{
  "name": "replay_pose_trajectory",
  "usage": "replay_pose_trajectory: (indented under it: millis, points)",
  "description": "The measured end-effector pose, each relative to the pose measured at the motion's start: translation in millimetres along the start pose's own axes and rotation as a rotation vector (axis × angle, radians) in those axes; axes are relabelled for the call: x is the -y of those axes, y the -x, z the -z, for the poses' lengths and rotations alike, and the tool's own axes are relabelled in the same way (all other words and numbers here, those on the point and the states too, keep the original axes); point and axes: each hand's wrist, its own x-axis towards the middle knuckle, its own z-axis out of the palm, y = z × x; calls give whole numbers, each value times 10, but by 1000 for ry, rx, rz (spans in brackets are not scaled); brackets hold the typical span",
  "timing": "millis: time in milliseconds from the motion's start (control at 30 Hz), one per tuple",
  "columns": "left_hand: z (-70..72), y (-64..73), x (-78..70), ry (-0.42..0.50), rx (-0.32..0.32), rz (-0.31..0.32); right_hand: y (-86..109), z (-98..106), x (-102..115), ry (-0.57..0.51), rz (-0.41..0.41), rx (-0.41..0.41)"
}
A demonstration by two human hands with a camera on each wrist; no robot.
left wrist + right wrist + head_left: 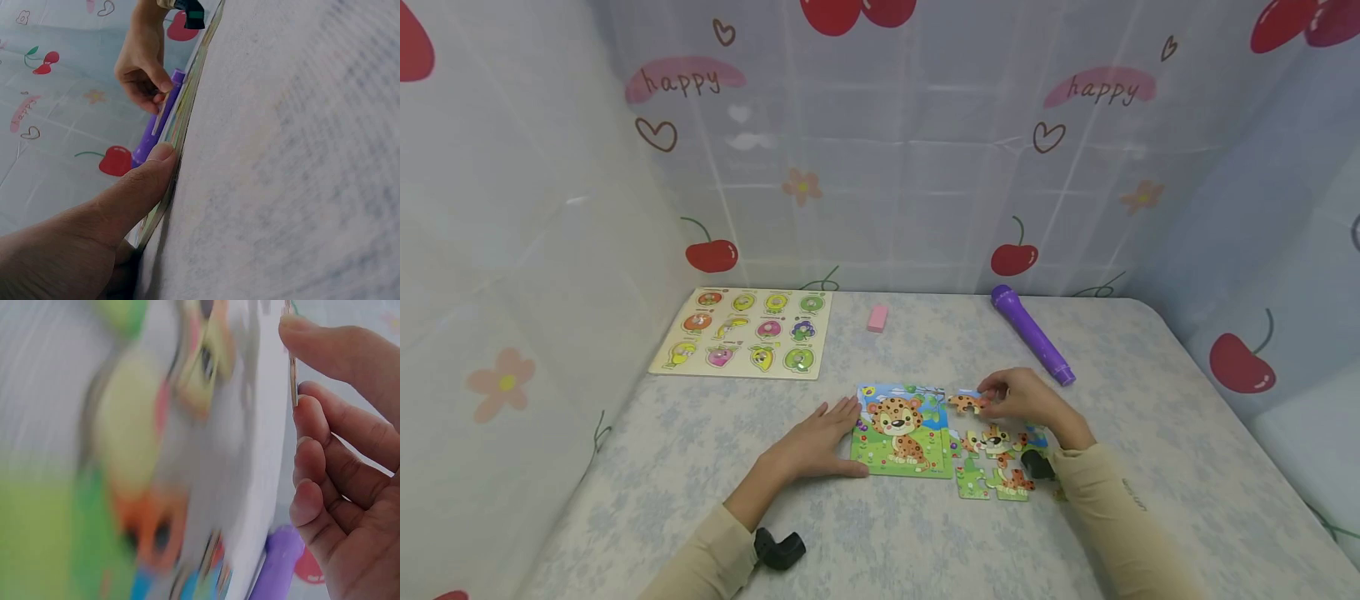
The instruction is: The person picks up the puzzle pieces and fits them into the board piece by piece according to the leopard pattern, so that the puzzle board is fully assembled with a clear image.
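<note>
My left hand lies spread along the left side of a square leopard picture board. Its thumb touches the board's edge near the lower left corner, as the left wrist view shows too. To the right of the board, my right hand pinches a thin leopard-spotted jigsaw piece between thumb and fingers, and the piece stands edge-on in the right wrist view. Below that hand lie several loose jigsaw pieces, with parts of the leopard's face and green grass on them; the right sleeve and wrist camera hide some.
A fruit peg board lies at the back left of the table. Behind the picture board is a pink eraser-like block. A purple microphone-shaped stick lies behind my right hand. Printed curtains surround the table.
</note>
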Motion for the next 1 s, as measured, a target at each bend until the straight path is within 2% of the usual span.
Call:
replay_pose_trajectory:
  millis: [367,700,1000]
  points:
    - [-3,1,-4,6,2,-4,-203,-144,370,-41,67,-17]
    - [-3,3,5,-6,-3,-12,-370,-335,671,-55,78,21]
    - [13,13,-8,-7,-6,-17,-446,-432,790,-50,78,24]
